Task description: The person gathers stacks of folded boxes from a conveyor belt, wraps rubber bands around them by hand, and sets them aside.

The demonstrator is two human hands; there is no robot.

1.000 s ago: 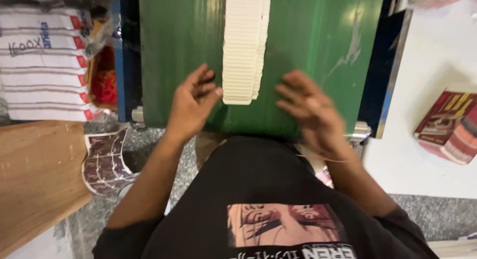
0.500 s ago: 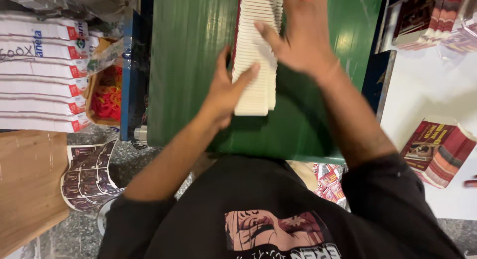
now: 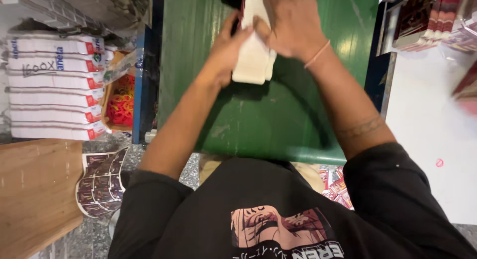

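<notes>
Green and smooth, the work surface (image 3: 278,115) fills the middle of our view, and we describe every place from it. Far left of it stands a pile of white wrapped packs (image 3: 54,87) with red ends, and below them lies a brown wooden board (image 3: 35,189). Between the packs and the green surface we see a box of red and yellow rubber bands (image 3: 120,101), and lower, near the corner of the surface, some curled sheets of dark stickers (image 3: 99,182).

On the upper part of the green surface lies the stack of white cards (image 3: 252,57), long and narrow, its far end out of view. Our left hand (image 3: 226,52) presses on its left side, fingers together and thumb up along the edge. Our right hand (image 3: 293,23) covers it from above and from the right, fingers closed on the stack, so both hands squeeze it between them.

Right of the surface are a white table (image 3: 427,125) and red and dark booklets (image 3: 427,20) standing near its far edge.

We think the stack can slip apart if the two hands press unevenly, because the cards are many and loose; then they would spread over the green surface. If it slides left, it may fall over the blue edge (image 3: 140,85) toward the rubber bands. Toward us the green surface has much open room; on the right the metal border (image 3: 385,60) limits the movement.
</notes>
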